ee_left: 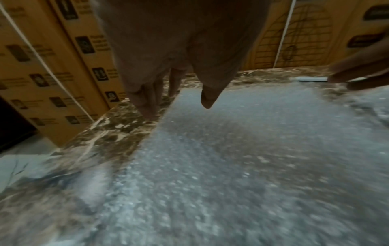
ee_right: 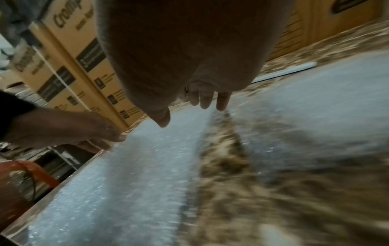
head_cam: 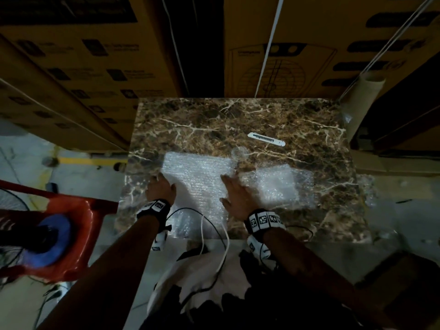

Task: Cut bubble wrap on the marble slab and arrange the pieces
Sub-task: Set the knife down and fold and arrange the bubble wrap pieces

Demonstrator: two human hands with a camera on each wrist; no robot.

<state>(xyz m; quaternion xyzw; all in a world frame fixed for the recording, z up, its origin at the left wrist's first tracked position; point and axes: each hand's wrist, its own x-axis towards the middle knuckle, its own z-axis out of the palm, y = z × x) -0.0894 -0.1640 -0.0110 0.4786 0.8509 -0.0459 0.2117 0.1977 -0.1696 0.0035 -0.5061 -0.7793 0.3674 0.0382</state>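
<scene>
On the brown marble slab (head_cam: 214, 120) lie two bubble wrap pieces. The larger piece (head_cam: 200, 182) (ee_left: 231, 149) (ee_right: 126, 166) reaches to the near edge. A smaller piece (head_cam: 278, 184) (ee_right: 305, 108) lies to its right, with a strip of bare marble between them. My left hand (head_cam: 160, 188) rests at the larger piece's left edge, its fingers (ee_left: 149, 106) straight down on the marble. My right hand (head_cam: 234, 191) lies flat over the larger piece's right edge, fingers (ee_right: 206, 99) spread. A white utility knife (head_cam: 266, 139) (ee_left: 311, 79) (ee_right: 284, 71) lies untouched farther back.
Tall cardboard boxes (head_cam: 71, 67) wall the slab at the back and left. A rolled tube (head_cam: 364, 103) leans at the far right corner. A red plastic chair (head_cam: 78, 234) stands left of me. Cables (head_cam: 214, 234) hang over the near edge.
</scene>
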